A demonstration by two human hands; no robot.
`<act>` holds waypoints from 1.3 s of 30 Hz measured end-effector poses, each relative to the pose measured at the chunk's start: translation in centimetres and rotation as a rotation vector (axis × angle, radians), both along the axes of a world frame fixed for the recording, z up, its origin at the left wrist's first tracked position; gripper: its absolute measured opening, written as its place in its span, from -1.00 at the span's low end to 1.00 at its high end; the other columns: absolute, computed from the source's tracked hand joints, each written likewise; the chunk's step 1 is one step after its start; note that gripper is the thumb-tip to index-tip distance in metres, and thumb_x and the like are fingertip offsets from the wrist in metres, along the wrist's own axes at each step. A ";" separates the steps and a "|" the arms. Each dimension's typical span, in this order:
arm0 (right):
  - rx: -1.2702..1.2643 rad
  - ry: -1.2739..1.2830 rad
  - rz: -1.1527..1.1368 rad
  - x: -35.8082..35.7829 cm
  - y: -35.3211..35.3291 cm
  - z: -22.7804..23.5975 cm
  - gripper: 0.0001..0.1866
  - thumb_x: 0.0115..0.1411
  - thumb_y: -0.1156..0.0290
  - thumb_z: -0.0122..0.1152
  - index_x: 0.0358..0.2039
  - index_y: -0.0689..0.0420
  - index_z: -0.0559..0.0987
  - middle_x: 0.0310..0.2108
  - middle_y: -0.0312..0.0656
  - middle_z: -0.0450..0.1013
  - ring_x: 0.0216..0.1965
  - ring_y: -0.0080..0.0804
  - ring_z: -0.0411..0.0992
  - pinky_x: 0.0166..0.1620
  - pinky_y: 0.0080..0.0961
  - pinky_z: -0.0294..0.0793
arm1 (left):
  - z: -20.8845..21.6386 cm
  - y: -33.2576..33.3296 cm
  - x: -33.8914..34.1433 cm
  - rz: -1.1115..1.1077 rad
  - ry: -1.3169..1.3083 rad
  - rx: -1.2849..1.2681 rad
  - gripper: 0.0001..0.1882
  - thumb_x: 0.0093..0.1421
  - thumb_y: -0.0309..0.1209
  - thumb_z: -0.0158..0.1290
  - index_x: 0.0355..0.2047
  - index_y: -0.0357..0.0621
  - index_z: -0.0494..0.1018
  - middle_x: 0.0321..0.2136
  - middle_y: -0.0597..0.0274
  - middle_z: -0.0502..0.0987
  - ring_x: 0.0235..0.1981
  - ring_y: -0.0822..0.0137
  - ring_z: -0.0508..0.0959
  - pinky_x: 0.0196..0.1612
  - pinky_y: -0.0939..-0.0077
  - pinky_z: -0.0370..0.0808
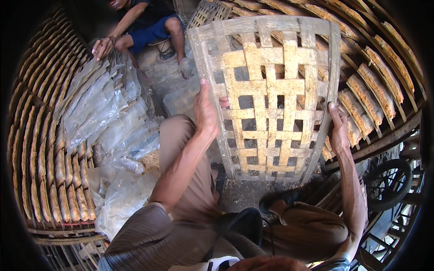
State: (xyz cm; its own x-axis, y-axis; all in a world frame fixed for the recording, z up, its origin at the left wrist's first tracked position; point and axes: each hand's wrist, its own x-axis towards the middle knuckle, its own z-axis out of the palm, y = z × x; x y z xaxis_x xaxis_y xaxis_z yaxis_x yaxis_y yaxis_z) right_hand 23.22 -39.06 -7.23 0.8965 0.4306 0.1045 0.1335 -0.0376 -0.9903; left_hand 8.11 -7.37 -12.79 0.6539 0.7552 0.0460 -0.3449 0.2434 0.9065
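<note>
I hold up a woven bamboo tray [333, 63], a rectangular lattice of flat strips in a wooden frame, tilted in front of my knees. Pale crumbs cling to its strips. My left hand [206, 108] grips the left side of the frame, thumb on the near face and some fingertips showing through behind it. At the right side, my right hand [339, 128] is closed on the frame, its thumb on the edge and its other fingers mostly hidden.
Stacked clear plastic sheets [97, 95] lie on the left, with crumpled plastic [122, 203] nearer me. Racks of pale brown slabs curve along the left [34, 158] and right [377, 77]. Another person's hand [104, 47] hangs above the sheets. A black wheel [388, 185] stands right.
</note>
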 end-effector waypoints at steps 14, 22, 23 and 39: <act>-0.046 -0.109 -0.143 0.5 1.4 -0.3 -0.51 0.44 -0.07 0.14 -0.25 0.18 0.62 -0.56 -0.36 0.44 -0.53 -0.64 0.33 -0.39 -0.59 0.35 | -2.5 2.2 0.5 0.104 -0.017 -0.014 -0.45 0.46 0.09 -0.04 0.08 -0.17 0.44 -0.08 0.10 0.56 -0.14 0.32 0.59 -0.02 0.25 0.54; -0.258 -0.187 -0.181 0.3 0.2 -0.5 -0.44 0.44 -0.15 0.09 -0.45 0.11 0.49 -0.63 -0.32 0.36 -0.57 -0.59 0.29 -0.46 -0.50 0.28 | 2.0 0.3 -1.1 -0.015 -0.131 0.228 -0.77 0.45 -0.29 0.07 -0.07 -0.20 0.51 -0.33 0.03 0.64 -0.38 0.34 0.66 -0.33 0.36 0.66; -0.309 -0.205 -0.182 0.4 -0.1 -0.5 -0.44 0.44 -0.15 0.09 -0.44 0.11 0.51 -0.62 -0.35 0.37 -0.58 -0.61 0.28 -0.47 -0.52 0.27 | 2.5 -0.3 -1.0 -0.053 -0.097 0.257 -0.81 0.44 -0.34 0.07 -0.09 -0.21 0.51 -0.39 0.06 0.65 -0.42 0.35 0.66 -0.36 0.38 0.67; -0.761 -0.508 0.006 -2.5 0.5 -0.4 -0.41 0.43 -0.08 0.11 -0.39 0.30 0.57 -0.70 0.06 0.32 -0.63 -0.15 0.29 -0.37 -0.04 0.37 | 0.5 -0.2 -0.7 -0.134 -0.004 0.669 -0.63 0.31 -0.60 0.04 0.12 -0.26 0.39 0.09 -0.02 0.54 0.17 0.20 0.52 0.23 0.26 0.44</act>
State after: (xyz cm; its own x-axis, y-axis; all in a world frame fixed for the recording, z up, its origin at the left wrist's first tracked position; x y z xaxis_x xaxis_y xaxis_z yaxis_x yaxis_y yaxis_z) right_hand 20.73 -38.55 -7.62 0.8178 0.5492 0.1720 0.5488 -0.6543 -0.5202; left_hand 7.40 -7.58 -12.26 0.7388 0.4759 0.4771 -0.3543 -0.3279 0.8757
